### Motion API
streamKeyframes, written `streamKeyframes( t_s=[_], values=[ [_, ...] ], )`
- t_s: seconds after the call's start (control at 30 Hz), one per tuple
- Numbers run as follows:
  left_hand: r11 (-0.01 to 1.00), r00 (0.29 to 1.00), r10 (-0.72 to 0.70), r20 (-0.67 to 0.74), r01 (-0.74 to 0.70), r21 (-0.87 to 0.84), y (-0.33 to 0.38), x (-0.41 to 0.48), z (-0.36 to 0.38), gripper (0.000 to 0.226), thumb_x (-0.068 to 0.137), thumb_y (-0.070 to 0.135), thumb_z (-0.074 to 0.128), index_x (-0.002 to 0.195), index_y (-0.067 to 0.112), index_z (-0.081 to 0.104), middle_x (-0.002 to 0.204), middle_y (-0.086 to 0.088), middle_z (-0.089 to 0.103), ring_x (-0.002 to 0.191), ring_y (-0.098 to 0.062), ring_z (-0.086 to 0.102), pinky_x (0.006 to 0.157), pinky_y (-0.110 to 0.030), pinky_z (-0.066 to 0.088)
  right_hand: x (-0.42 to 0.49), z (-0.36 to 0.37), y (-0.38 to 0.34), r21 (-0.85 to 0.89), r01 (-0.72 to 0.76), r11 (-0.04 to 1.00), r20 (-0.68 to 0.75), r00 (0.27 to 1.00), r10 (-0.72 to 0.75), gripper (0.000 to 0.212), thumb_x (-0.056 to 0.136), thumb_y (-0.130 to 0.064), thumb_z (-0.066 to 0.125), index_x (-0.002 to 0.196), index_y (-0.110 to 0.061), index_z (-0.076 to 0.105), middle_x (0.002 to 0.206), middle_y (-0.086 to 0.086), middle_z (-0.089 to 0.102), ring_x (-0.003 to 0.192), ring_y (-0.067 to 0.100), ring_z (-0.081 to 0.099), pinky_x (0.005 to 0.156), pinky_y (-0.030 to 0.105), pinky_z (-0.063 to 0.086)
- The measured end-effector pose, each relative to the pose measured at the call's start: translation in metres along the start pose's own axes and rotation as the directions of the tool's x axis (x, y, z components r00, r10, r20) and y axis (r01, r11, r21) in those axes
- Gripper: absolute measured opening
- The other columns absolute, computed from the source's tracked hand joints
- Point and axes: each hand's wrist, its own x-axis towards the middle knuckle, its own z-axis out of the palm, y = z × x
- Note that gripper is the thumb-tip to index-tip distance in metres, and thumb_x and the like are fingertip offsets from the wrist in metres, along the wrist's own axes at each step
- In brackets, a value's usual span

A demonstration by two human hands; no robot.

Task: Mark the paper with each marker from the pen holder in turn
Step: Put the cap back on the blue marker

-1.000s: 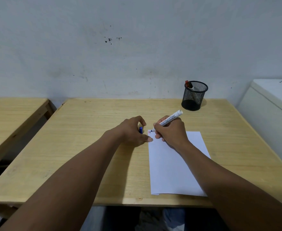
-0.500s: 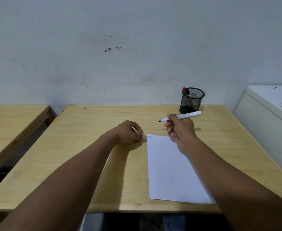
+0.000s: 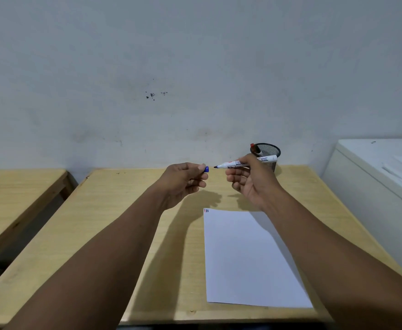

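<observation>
A white sheet of paper (image 3: 247, 258) lies on the wooden table (image 3: 114, 234), with short red and blue strokes (image 3: 206, 211) at its top left corner. My right hand (image 3: 252, 181) holds a white uncapped marker (image 3: 245, 163) level above the table, its dark tip pointing left. My left hand (image 3: 185, 179) pinches the blue cap (image 3: 206, 169) a short gap from that tip. The black mesh pen holder (image 3: 270, 152) stands at the back of the table, behind my right hand, with a red-capped marker (image 3: 254, 148) leaning in it.
A second wooden table (image 3: 12, 198) stands to the left across a gap. A white cabinet (image 3: 380, 177) sits against the table's right side. The pale wall runs close behind the table's far edge.
Both hands have lifted off the paper and risen above the table. The marker turned level, and the blue cap now faces its tip. A blue stroke now sits beside the red one.
</observation>
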Motion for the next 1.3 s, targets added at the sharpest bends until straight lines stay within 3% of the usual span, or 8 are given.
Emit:
streamKeyframes(
  t_s=[0.5, 0.63, 0.73, 0.87, 0.93, 1.03, 1.17, 1.3],
  values=[
    [0.997, 0.998, 0.054, -0.031, -0.056, -0.059, 0.004, 0.013, 0.031, 0.014, 0.094, 0.017, 0.07, 0.087, 0.007, 0.065, 0.07, -0.006, 0.064, 0.056, -0.015, 0.06, 0.059, -0.024, 0.05, 0.008, -0.004, 0.004, 0.04, 0.046, 0.998, 0.108, 0.993, -0.05, 0.014, 0.1, -0.017, 0.062, 0.094, -0.004, 0.063, 0.062, 0.008, 0.072, 0.049, 0.014, 0.07, 0.045, 0.021, 0.048],
    [0.996, 0.995, 0.09, -0.051, -0.091, -0.021, 0.004, 0.017, 0.035, 0.014, 0.094, 0.018, 0.071, 0.088, 0.007, 0.066, 0.071, -0.005, 0.066, 0.056, -0.015, 0.062, 0.061, -0.024, 0.051, 0.014, -0.01, -0.007, -0.162, -0.005, 0.987, 0.127, 0.992, 0.026, 0.025, 0.099, -0.031, 0.065, 0.102, -0.006, 0.063, 0.068, 0.009, 0.075, 0.056, 0.018, 0.072, 0.052, 0.026, 0.049],
    [0.981, 0.977, 0.183, -0.108, -0.175, 0.078, 0.013, 0.025, 0.043, 0.015, 0.094, 0.019, 0.072, 0.088, 0.007, 0.066, 0.073, -0.006, 0.069, 0.059, -0.018, 0.066, 0.063, -0.027, 0.052, 0.019, -0.029, -0.027, -0.52, -0.063, 0.852, 0.052, 0.993, 0.105, 0.05, 0.09, -0.05, 0.072, 0.107, -0.005, 0.06, 0.078, 0.014, 0.076, 0.057, 0.02, 0.072, 0.051, 0.027, 0.05],
    [0.92, 0.926, 0.345, -0.15, -0.302, 0.25, 0.038, 0.047, 0.056, 0.015, 0.093, 0.016, 0.072, 0.085, 0.006, 0.064, 0.07, -0.008, 0.071, 0.057, -0.019, 0.067, 0.059, -0.027, 0.05, 0.032, -0.061, -0.064, -0.846, -0.013, 0.534, -0.052, 0.997, -0.058, 0.032, 0.092, -0.033, 0.073, 0.097, -0.003, 0.068, 0.088, 0.021, 0.079, 0.054, 0.022, 0.071, 0.046, 0.023, 0.048],
    [0.868, 0.897, 0.42, -0.137, -0.354, 0.348, 0.05, 0.058, 0.067, 0.016, 0.091, 0.018, 0.072, 0.084, 0.007, 0.065, 0.072, -0.009, 0.073, 0.058, -0.019, 0.069, 0.059, -0.027, 0.05, 0.035, -0.071, -0.084, -0.904, 0.016, 0.428, -0.051, 0.988, -0.145, 0.023, 0.092, -0.027, 0.07, 0.09, -0.004, 0.068, 0.093, 0.023, 0.08, 0.063, 0.026, 0.074, 0.05, 0.025, 0.05],
    [0.743, 0.863, 0.498, -0.08, -0.378, 0.553, 0.058, 0.08, 0.088, 0.017, 0.09, 0.022, 0.072, 0.086, 0.006, 0.067, 0.076, -0.007, 0.076, 0.064, -0.018, 0.071, 0.06, -0.026, 0.055, 0.041, -0.078, -0.103, -0.935, 0.025, 0.353, -0.055, 0.975, -0.215, 0.023, 0.092, -0.021, 0.067, 0.098, 0.0, 0.07, 0.094, 0.018, 0.079, 0.073, 0.029, 0.078, 0.058, 0.032, 0.056],
    [0.542, 0.851, 0.522, 0.055, -0.38, 0.75, 0.049, 0.113, 0.111, 0.013, 0.089, 0.03, 0.069, 0.083, 0.02, 0.065, 0.081, -0.002, 0.074, 0.088, -0.029, 0.07, 0.077, -0.042, 0.058, 0.056, -0.084, -0.109, -0.967, 0.01, 0.256, -0.047, 0.976, -0.214, 0.02, 0.09, -0.021, 0.064, 0.099, -0.005, 0.07, 0.094, 0.017, 0.079, 0.086, 0.033, 0.08, 0.069, 0.039, 0.062],
    [0.434, 0.889, 0.434, 0.145, -0.347, 0.831, 0.033, 0.127, 0.131, 0.035, 0.089, 0.04, 0.07, 0.117, 0.02, 0.066, 0.084, 0.004, 0.069, 0.104, -0.022, 0.066, 0.085, -0.036, 0.053, 0.071, -0.091, -0.105, -0.978, 0.015, 0.21, -0.026, 0.981, -0.191, 0.025, 0.083, -0.027, 0.063, 0.096, -0.007, 0.07, 0.091, 0.016, 0.08, 0.087, 0.036, 0.08, 0.073, 0.043, 0.064]
  ],
)
